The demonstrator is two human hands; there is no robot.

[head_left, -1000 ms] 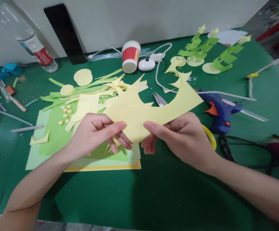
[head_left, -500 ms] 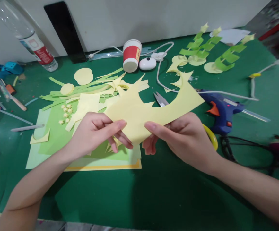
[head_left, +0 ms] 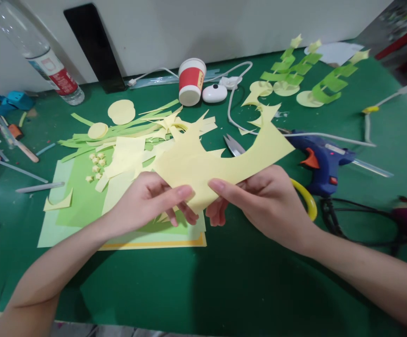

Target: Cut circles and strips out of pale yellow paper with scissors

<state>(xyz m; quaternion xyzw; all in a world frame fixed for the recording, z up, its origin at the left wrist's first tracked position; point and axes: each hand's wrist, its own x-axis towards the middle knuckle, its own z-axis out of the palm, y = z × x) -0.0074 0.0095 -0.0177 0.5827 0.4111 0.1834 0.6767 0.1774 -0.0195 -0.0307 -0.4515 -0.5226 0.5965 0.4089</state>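
Note:
A pale yellow sheet of paper (head_left: 203,161) with jagged cut-outs along its upper edge is held up over the green table. My left hand (head_left: 150,201) pinches its lower edge with thumb on top and fingers beneath. My right hand (head_left: 262,199) pinches the same edge just to the right, thumb on top. The two thumbs lie close together. Under the hands lies a stack of light green and yellow sheets (head_left: 80,206).
Scissors with a yellow handle (head_left: 303,196) lie behind my right hand. A blue glue gun (head_left: 321,159), green paper strips (head_left: 94,138), yellow discs (head_left: 121,112), a red-and-white cup (head_left: 191,82), a water bottle (head_left: 45,58) and folded green paper chains (head_left: 287,70) crowd the table's far half.
My left hand has slid right along the sheet's lower edge, closer to my right thumb. The right hand and sheet have barely moved.

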